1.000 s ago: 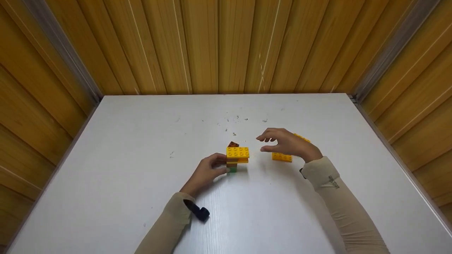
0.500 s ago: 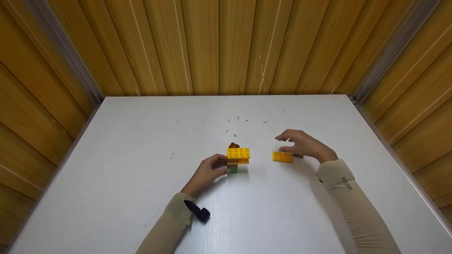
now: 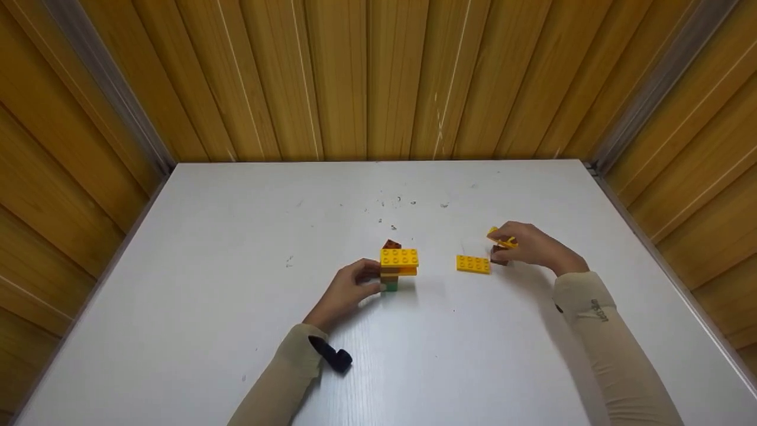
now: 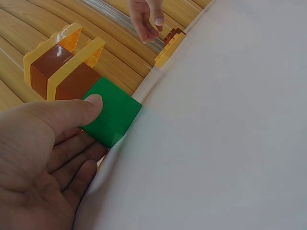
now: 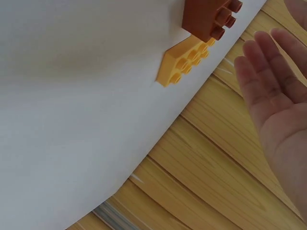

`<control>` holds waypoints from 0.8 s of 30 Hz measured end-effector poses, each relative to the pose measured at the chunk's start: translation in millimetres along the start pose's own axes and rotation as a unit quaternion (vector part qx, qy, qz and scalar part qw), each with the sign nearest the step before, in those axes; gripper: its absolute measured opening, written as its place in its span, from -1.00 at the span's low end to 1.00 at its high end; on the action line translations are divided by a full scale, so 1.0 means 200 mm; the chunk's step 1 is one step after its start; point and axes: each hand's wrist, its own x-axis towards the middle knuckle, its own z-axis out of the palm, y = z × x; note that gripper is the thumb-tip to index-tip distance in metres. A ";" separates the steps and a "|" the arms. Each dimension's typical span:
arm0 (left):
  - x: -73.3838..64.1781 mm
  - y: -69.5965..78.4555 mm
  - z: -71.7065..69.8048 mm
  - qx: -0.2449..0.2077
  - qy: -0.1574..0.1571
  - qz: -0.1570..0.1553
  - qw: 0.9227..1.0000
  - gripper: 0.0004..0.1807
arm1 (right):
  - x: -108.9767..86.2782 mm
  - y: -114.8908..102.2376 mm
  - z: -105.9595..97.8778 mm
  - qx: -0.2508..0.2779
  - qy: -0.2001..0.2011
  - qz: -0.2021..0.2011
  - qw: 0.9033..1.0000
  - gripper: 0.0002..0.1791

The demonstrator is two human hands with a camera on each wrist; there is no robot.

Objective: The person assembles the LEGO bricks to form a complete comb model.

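A stack of toy building bricks [image 3: 399, 257] stands upright on the table. From the bottom it has a green brick [image 4: 112, 111], a brown one, a yellow plate, another brown brick and a top yellow plate. My left hand [image 3: 346, 293] holds the green base, its thumb across the near face and fingers behind. My right hand [image 3: 535, 248] hovers with parted fingers over a brown brick [image 3: 498, 257] and a yellow piece [image 3: 492, 233], partly hidden by the fingers. In the right wrist view its fingers are fairly straight, with nothing held. A loose yellow plate [image 3: 473, 264] lies left of the brown brick.
A reddish-brown piece [image 3: 391, 244] shows just behind the stack. The white tabletop [image 3: 236, 236] has dark specks beyond the bricks. Yellow wood-patterned panels [image 3: 337, 77] surround its far and side edges. A black strap end [image 3: 337, 358] sticks out from the left wrist.
My right hand has moved right, from beside the stack, past the loose yellow plate, to the brown brick and yellow piece. The left hand and the stack have stayed in place.
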 end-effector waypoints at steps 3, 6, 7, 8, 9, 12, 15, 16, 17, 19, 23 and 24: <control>0.00 0.00 0.00 -0.005 -0.001 0.004 1.000 -0.60 | -0.01 0.03 0.01 0.000 -0.002 0.002 1.000 -0.45; 0.00 -0.01 0.00 -0.007 -0.001 0.009 1.000 -0.59 | -0.01 0.04 0.02 0.007 -0.008 0.013 1.000 -0.45; 0.00 -0.01 0.00 -0.006 -0.001 0.009 1.000 -0.59 | -0.01 0.05 0.02 0.009 -0.011 0.016 1.000 -0.47; 0.00 -0.01 0.00 -0.005 0.000 0.009 1.000 -0.59 | -0.01 0.06 0.02 0.012 -0.013 0.020 1.000 -0.48; 0.00 -0.01 0.00 -0.004 -0.001 0.011 1.000 -0.59 | -0.01 0.06 0.02 0.014 -0.012 0.024 1.000 -0.49; 0.00 -0.01 0.00 -0.001 0.000 0.015 1.000 -0.59 | -0.01 0.08 0.03 0.024 -0.014 0.030 0.999 -0.52; 0.00 -0.01 0.00 0.001 0.001 0.019 1.000 -0.59 | -0.01 0.09 0.04 0.028 -0.012 0.033 0.999 -0.52; 0.01 -0.01 0.00 0.001 0.000 0.019 1.000 -0.59 | 0.00 0.09 0.04 0.029 -0.014 0.032 0.999 -0.56; 0.01 -0.01 0.00 0.000 0.000 0.019 1.000 -0.59 | 0.00 0.09 0.04 0.028 -0.014 0.032 0.999 -0.57; 0.01 -0.01 0.00 0.001 0.000 0.019 1.000 -0.59 | 0.01 0.09 0.05 0.025 -0.013 0.032 0.999 -0.64; 0.01 -0.01 0.00 0.004 0.002 0.020 1.000 -0.59 | 0.02 0.09 0.07 0.015 -0.012 0.034 0.999 -0.83; 0.01 -0.01 0.00 0.005 0.002 0.019 1.000 -0.59 | 0.02 0.09 0.07 0.012 -0.013 0.033 0.999 -0.88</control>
